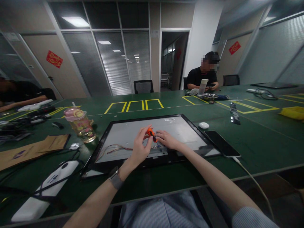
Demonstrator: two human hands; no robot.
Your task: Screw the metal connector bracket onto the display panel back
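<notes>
My left hand (pixel 140 147) grips a screwdriver (pixel 152 134) with a short orange and black handle. The tool is tilted, its lower end over a small circuit strip along the near edge of a flat display panel (pixel 133 131). My right hand (pixel 168 140) lies low beside the screwdriver, fingers stretched towards its lower end; whether they touch it I cannot tell. The panel rests on the table with its grey metal back up and a black frame (pixel 97 150) around it. Thin coloured wires (pixel 114 146) run across its left part. The screwdriver's tip is hidden.
Right of the panel lie a phone (pixel 222 143) on a white cable and a white earbud case (pixel 203 125). To the left stand a pink-lidded cup (pixel 82 125), a cardboard piece (pixel 35 150) and a white power strip (pixel 47 190) with cables. Two people sit across the green table.
</notes>
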